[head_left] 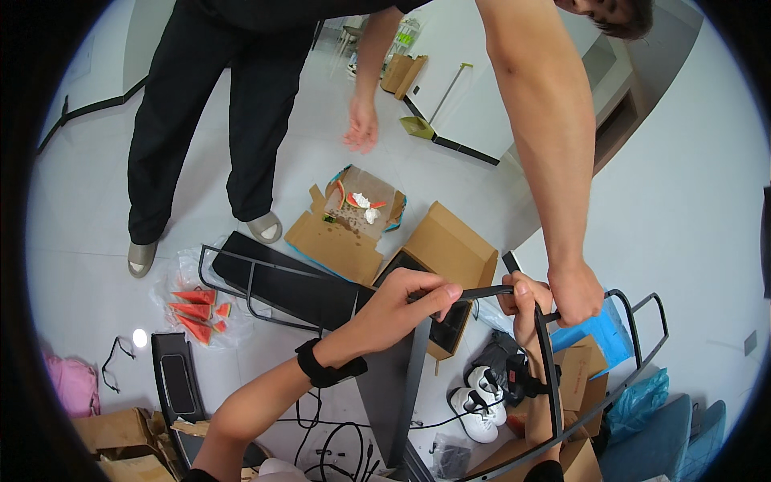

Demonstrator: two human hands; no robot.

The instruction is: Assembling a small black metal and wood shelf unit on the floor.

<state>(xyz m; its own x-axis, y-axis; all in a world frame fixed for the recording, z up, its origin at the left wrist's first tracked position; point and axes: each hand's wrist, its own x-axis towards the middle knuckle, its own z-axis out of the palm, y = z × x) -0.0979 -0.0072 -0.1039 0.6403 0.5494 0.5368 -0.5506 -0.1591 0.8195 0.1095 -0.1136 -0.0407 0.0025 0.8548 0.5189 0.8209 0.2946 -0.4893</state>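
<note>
My left hand (401,304) is closed around one end of a thin black bar (486,293), thumb pressed along it. The bar reaches across to my right hand (526,296), whose fingers wrap around it where it meets a black metal tube frame (550,365). Right beside that hand, a co-worker's fist (575,294) grips the same frame from above. The co-worker's other hand (361,127) hangs open over the floor. Beneath my left forearm stand dark flat panels (385,394), and a second black tube frame (250,285) lies to the left.
Open cardboard boxes (454,241) lie ahead, one holding food scraps. Watermelon slices (195,315) rest on a plastic bag at left. Cables (345,446) spread near me. White sneakers (478,406), a blue bag (638,402) and more cartons crowd the right. A phone (177,381) lies at lower left.
</note>
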